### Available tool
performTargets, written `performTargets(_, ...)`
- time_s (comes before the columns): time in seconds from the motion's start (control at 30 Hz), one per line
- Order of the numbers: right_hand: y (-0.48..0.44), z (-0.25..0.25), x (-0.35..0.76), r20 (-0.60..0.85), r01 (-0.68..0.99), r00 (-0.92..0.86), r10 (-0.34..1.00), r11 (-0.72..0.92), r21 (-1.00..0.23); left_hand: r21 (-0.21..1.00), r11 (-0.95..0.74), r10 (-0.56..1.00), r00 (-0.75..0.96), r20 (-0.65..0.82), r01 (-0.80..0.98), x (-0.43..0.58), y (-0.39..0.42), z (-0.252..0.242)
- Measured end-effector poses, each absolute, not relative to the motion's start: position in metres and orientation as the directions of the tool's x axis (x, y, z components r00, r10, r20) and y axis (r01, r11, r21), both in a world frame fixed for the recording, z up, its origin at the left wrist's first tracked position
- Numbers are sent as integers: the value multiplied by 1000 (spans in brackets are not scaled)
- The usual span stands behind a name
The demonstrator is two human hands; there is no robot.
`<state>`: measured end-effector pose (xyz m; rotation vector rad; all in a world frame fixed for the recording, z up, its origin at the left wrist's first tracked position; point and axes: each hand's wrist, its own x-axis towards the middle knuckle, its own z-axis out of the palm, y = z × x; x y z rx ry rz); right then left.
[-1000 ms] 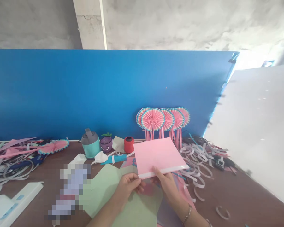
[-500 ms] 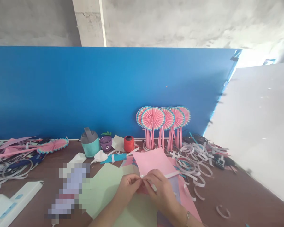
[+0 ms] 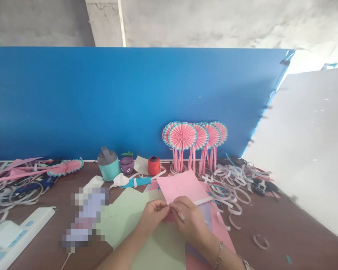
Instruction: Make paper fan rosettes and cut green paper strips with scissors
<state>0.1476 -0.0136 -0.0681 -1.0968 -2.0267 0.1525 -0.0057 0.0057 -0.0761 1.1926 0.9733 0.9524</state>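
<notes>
Where your hands meet: left hand (image 3: 153, 217) and right hand (image 3: 189, 217), fingertips together, both pinched tight on the near edge of the pink sheet (image 3: 181, 185).
Pink sheet: right in front of you, above the green paper (image 3: 122, 210), white strip (image 3: 203, 201) running along that edge.
Pink fans (image 3: 182, 135): upright beyond it, before the blue panel (image 3: 115, 101).
Curled strips (image 3: 224, 187): loose on the table (image 3: 293, 232), to your right.

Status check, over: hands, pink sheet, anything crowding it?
Left hand, right hand: fingertips together at near edge of pink sheet, exact grip hidden. White strip shows along that edge. Curled strips crowd its right side.
</notes>
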Motion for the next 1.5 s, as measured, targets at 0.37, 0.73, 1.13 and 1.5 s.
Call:
performTargets(0.37,-13,-69,147,582,620,-267,768,599,-507,994,101,962,257,-89,-34,-6,7,-78)
performTargets(0.73,-11,-70,150,563,664,-281,777,581,-471,998,45,949,309,-55,41,-6,3,-74)
performTargets(1.13,-10,-72,152,516,696,-320,795,566,-441,975,-67,954,298,1,210,-6,1,-78)
performTargets(1.5,-11,-66,152,461,683,-339,820,551,-479,957,-130,947,319,42,261,-6,-1,-75)
